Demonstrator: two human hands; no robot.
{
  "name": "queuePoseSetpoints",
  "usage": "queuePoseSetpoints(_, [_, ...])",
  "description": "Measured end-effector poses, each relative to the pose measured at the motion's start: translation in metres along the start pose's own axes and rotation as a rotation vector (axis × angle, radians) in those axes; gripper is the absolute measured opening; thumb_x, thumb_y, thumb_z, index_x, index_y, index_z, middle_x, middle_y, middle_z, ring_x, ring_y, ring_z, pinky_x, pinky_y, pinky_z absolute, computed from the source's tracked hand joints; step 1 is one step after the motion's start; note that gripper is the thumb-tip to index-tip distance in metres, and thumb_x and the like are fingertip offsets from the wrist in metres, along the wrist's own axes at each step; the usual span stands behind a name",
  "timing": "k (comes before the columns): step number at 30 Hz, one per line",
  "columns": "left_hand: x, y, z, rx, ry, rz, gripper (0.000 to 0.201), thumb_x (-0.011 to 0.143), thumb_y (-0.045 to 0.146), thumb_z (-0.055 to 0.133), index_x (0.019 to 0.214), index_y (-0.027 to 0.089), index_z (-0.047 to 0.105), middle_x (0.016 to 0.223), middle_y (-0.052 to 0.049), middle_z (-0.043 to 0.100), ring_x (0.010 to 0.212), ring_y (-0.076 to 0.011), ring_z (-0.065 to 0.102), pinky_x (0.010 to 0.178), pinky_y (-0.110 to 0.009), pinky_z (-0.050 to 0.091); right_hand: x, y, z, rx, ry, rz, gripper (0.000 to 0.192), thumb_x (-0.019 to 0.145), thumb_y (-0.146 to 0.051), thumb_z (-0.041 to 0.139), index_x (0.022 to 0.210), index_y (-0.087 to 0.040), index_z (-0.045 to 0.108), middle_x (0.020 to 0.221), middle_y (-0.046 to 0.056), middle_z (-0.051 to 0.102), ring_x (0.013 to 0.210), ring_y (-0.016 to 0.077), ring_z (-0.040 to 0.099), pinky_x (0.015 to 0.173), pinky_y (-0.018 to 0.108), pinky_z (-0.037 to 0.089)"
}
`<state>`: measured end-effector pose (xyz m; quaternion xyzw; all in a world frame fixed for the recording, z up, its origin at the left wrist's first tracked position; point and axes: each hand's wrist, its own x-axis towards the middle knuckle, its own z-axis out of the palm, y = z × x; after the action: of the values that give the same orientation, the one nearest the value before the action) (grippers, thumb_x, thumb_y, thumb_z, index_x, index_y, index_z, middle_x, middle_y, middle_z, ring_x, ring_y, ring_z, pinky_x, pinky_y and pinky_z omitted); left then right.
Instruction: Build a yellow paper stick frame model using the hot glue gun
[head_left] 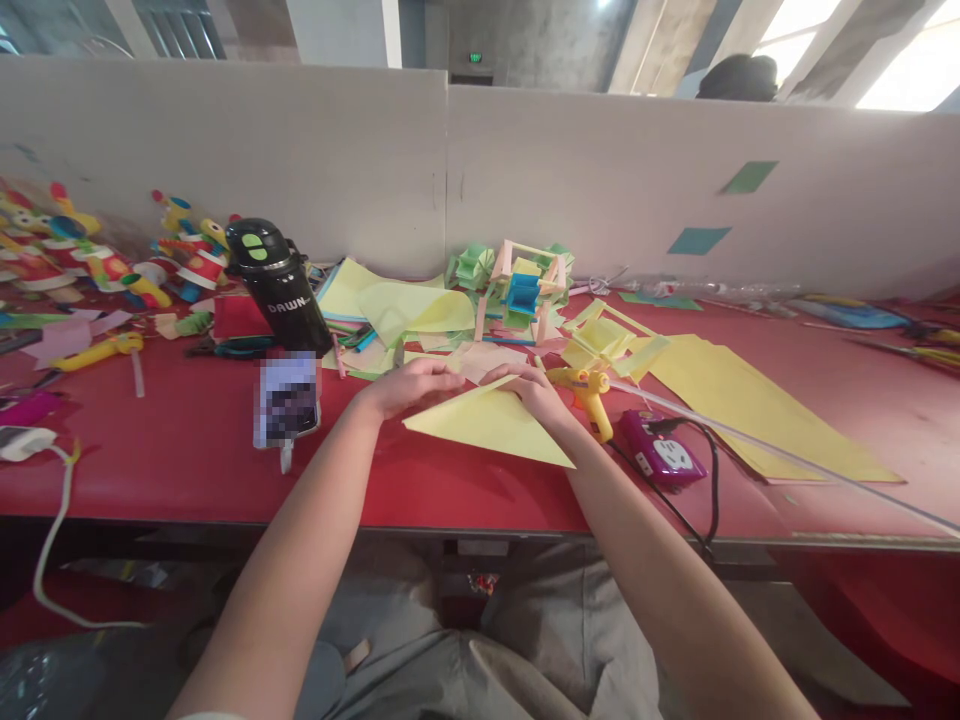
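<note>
The folded pale-yellow paper triangle point(491, 425) is pressed flat on the red tabletop point(187, 450) near its front edge, between the two hands. The left hand point(412, 385) is laid palm-down over the sheet's upper left edge, fingers bent and spread along the fold; the right hand point(532, 388) is laid on the upper right part, its fingertips meeting those of the left above the paper's top. Nothing is gripped: both hands are open and flat, close together, holding the sheet down.

Several slips can be judged likely from here. The crease may be set crooked if one hand slides while the other presses, since the sheet lies loose on a smooth surface and is pinned only along its top. The lower point, which reaches toward the table's front edge, is unheld and could be lifted or bent by a forearm. The yellow hot-glue gun point(589, 390) stands just beside the right wrist, with its black cord point(697, 480) running from the purple power strip point(664, 455); a sideways sweep of the right arm could knock the gun over or catch the cord. A long clear plastic rod point(787, 455) lying across the larger yellow sheets point(742, 410) could likewise be dragged.

The paper looks thin, matt and clean, a long shallow triangle with sharp edges, apparently doubled; whether more layers lie beneath cannot be told.
</note>
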<state>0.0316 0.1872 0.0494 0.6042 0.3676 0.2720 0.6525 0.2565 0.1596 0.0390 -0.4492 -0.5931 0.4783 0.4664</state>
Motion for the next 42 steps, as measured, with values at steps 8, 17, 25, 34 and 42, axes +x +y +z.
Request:
queuePoseSetpoints(8, [0.011,-0.008,0.005,-0.029,-0.044,0.074,0.032,0.065,0.032,0.084,0.091,0.016,0.076,0.089,-0.013,0.076,0.085,-0.0288,0.072,0.077,-0.041,0.056,0.005,0.005,0.002,0.115,-0.034,-0.002,0.034,0.079,-0.048,0.06,0.101,-0.024,0.072,0.094,0.004,0.075,0.081,0.0218,0.068,0.068,0.034,0.054])
queuePoseSetpoints(17, [0.017,-0.004,0.004,-0.156,0.433,0.268,0.029,0.065,0.035,0.08,0.084,0.015,0.07,0.082,-0.005,0.073,0.078,-0.0198,0.067,0.071,-0.03,0.051,0.003,0.002,0.003,0.529,-0.034,0.058,0.067,0.074,-0.083,0.049,0.092,-0.021,0.069,0.093,0.01,0.074,0.085,0.0245,0.069,0.075,0.038,0.057])
queuePoseSetpoints(25, [0.026,-0.012,0.022,-0.014,0.319,0.304,0.022,0.069,0.033,0.075,0.079,0.015,0.067,0.079,-0.003,0.07,0.076,-0.0174,0.063,0.073,-0.029,0.048,0.003,0.016,0.012,0.405,0.137,0.021,0.038,0.064,-0.04,0.085,0.092,-0.017,0.072,0.099,0.01,0.076,0.089,0.0268,0.071,0.076,0.038,0.057])
queuePoseSetpoints(34, [0.027,-0.013,0.019,-0.087,0.378,0.381,0.031,0.068,0.042,0.08,0.082,0.016,0.071,0.077,-0.003,0.07,0.073,-0.0159,0.062,0.072,-0.028,0.048,0.002,0.016,0.012,0.365,0.101,-0.024,0.045,0.062,-0.039,0.086,0.099,-0.017,0.074,0.098,0.009,0.076,0.092,0.0299,0.071,0.08,0.043,0.058])
queuePoseSetpoints(42, [0.028,-0.014,0.019,-0.088,0.439,0.35,0.033,0.062,0.043,0.084,0.071,0.015,0.069,0.073,-0.003,0.07,0.072,-0.0161,0.063,0.071,-0.028,0.05,0.0,0.013,0.013,0.374,0.106,-0.021,0.035,0.063,-0.036,0.085,0.091,-0.016,0.074,0.097,0.009,0.076,0.09,0.0291,0.071,0.081,0.043,0.058])
